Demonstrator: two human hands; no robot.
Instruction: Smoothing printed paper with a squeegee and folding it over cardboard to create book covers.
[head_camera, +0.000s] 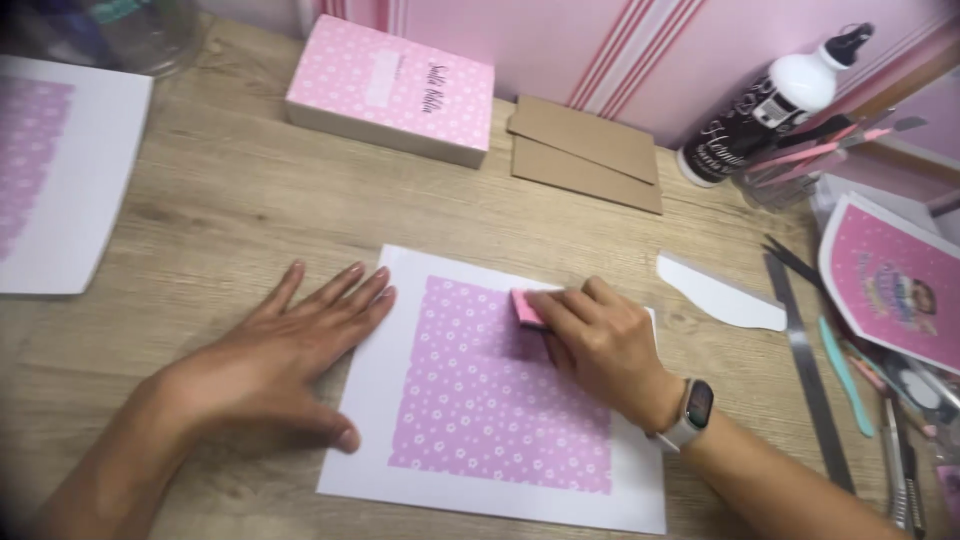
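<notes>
Patterned sheet (500, 400) under both hands; white scraper (720, 292), metal ruler (808, 370) beside.

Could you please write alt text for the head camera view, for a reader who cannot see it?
The right hand presses a small pink block onto a white sheet printed with a pink flowered panel, while the left hand lies flat on the sheet's left edge. Around them on the wooden table are a pink box, brown cards and a metal ruler.

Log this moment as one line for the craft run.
left hand: flat, holding sheet edge | right hand: pressing pink block on flowered print | surface: wooden table | nearby: white scraper, metal ruler
</notes>
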